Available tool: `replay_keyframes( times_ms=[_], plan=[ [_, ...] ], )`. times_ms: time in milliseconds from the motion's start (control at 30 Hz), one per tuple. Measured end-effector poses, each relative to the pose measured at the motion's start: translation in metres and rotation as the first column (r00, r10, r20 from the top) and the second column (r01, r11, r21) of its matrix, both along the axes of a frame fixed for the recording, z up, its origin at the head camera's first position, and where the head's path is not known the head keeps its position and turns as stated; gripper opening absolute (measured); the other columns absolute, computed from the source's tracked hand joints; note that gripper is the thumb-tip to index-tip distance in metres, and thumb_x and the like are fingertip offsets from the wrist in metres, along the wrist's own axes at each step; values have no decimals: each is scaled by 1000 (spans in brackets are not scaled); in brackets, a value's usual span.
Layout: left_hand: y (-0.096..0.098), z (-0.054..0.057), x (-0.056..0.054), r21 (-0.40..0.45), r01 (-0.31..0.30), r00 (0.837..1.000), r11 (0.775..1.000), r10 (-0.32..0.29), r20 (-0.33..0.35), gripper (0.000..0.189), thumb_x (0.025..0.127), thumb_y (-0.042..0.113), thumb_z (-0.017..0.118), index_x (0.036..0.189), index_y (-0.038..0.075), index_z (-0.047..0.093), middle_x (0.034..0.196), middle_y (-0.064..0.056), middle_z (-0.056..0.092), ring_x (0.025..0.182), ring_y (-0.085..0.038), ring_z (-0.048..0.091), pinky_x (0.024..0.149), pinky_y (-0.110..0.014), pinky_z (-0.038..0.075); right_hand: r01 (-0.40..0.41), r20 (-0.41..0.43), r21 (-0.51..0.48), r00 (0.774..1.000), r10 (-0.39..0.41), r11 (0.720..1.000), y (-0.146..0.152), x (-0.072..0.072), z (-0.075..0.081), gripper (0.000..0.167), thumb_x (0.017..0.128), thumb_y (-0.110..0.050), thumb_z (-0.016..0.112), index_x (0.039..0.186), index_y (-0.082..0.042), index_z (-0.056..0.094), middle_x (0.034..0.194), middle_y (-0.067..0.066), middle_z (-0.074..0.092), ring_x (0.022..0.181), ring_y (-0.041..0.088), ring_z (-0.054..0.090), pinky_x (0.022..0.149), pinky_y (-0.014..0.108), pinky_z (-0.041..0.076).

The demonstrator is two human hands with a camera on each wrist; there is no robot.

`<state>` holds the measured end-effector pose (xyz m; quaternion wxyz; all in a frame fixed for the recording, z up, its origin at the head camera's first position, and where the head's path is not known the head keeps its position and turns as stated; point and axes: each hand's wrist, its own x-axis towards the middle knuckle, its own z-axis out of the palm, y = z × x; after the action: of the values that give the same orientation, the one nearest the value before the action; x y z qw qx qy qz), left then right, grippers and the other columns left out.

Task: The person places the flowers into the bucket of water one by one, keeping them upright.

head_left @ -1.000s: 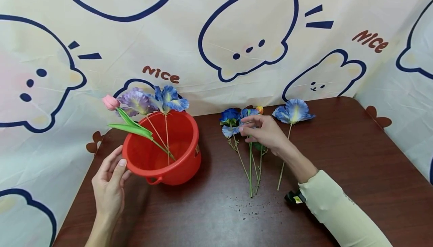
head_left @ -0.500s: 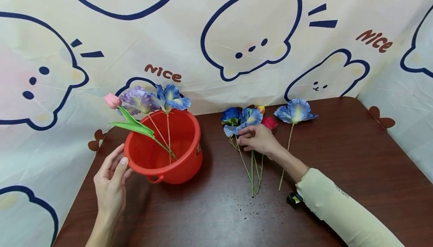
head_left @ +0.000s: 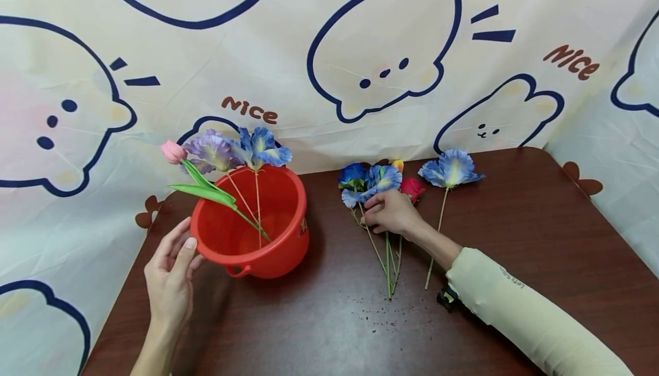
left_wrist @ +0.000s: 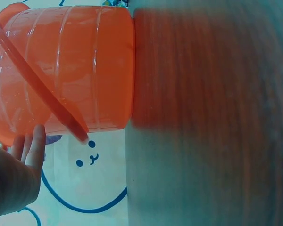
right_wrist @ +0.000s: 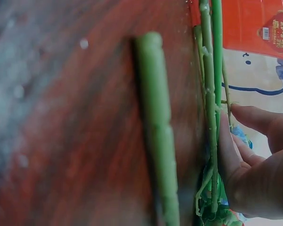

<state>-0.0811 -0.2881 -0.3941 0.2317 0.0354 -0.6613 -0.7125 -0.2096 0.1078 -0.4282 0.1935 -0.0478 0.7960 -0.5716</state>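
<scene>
In the head view, my left hand [head_left: 170, 278] rests against the near left rim of a red plastic bucket [head_left: 280, 253]. Its fingers [left_wrist: 37, 146] lie fairly straight along the outer wall. Inside lean a pink tulip [head_left: 174, 151], a purple iris [head_left: 208, 150] and a blue iris [head_left: 264, 147]. My right hand [head_left: 393, 213] is low over a bunch of artificial flowers, pinching a thin flower stem [head_left: 373, 244] between thumb and fingertips. Around it lie a blue rose [head_left: 352, 174], blue irises [head_left: 383, 178] and a red rose [head_left: 412, 187]. The right hand partly hides their stems.
To the right lies a separate blue iris [head_left: 450, 170] on the brown table [head_left: 540, 238]. Small dark crumbs [head_left: 381, 319] are scattered before the bunch. A cartoon-printed cloth [head_left: 360, 32] hangs behind the table. A black wrist camera [head_left: 447, 298] sits under the right sleeve.
My right hand has moved down and slightly nearer, from over the blooms to the thin stem, uncovering the red rose. The left hand and bucket stay in place; the head view shifts slightly.
</scene>
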Motion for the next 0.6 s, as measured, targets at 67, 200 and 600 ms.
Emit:
replay_keyframes(
  times_ms=[67,200,600],
  plan=[
    [0,0,0,0,2,1000,1000,-2,-2,42,107,-3,58,149,0,60,134,-8,74,109,-13,79,83,-25,65,-2,4,11,1000,2,1000,0,-1,0,33,97,0,72,127,11,67,111,25,80,94,26,82,75,38,70],
    [0,-1,0,8,10,1000,1000,-10,-4,42,107,-3,58,149,-1,59,135,-9,74,110,-13,79,83,-26,65,-8,31,10,1000,7,1000,0,-2,3,32,97,1,71,128,11,67,111,25,79,91,23,81,74,36,69],
    [0,-1,0,7,6,1000,1000,-6,0,42,107,-3,58,149,0,60,133,-8,74,108,-13,79,83,-25,65,20,1,-89,1000,-20,996,5,4,42,44,99,0,70,142,7,62,121,26,74,92,22,78,86,47,69]
  ],
)
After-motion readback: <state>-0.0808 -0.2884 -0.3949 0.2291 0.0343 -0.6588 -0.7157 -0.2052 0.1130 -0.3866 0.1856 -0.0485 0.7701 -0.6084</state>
